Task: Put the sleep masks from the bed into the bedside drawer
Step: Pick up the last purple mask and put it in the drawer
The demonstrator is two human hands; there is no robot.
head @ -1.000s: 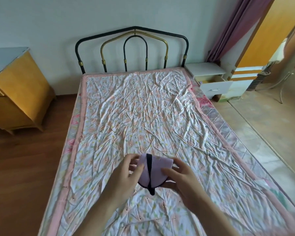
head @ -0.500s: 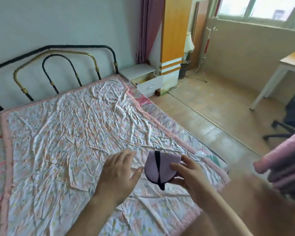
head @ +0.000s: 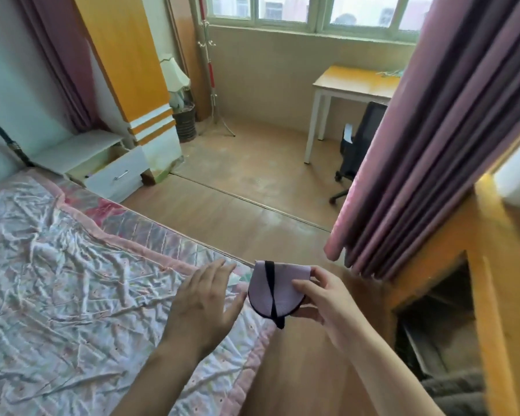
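Note:
A folded lilac sleep mask [head: 275, 291] with a black strap and black trim is held in my right hand [head: 324, 304], just past the bed's foot corner and over the floor. My left hand [head: 203, 304] hovers beside it above the bed [head: 66, 280], fingers spread and holding nothing. The white bedside cabinet [head: 81, 151] stands at the far left by the headboard, its drawer [head: 114, 175] pulled open. No other mask shows on the wrinkled floral sheet.
Bare wooden floor [head: 237, 205] lies between the bed and the cabinet. A purple curtain [head: 439, 145] and an orange wooden frame [head: 490, 280] stand close on the right. A white desk [head: 351, 85] and black chair [head: 360, 139] are by the window.
The view has swung right from the bed toward the window. My left hand has let go of the mask, and my right hand has carried it off past the bed's edge.

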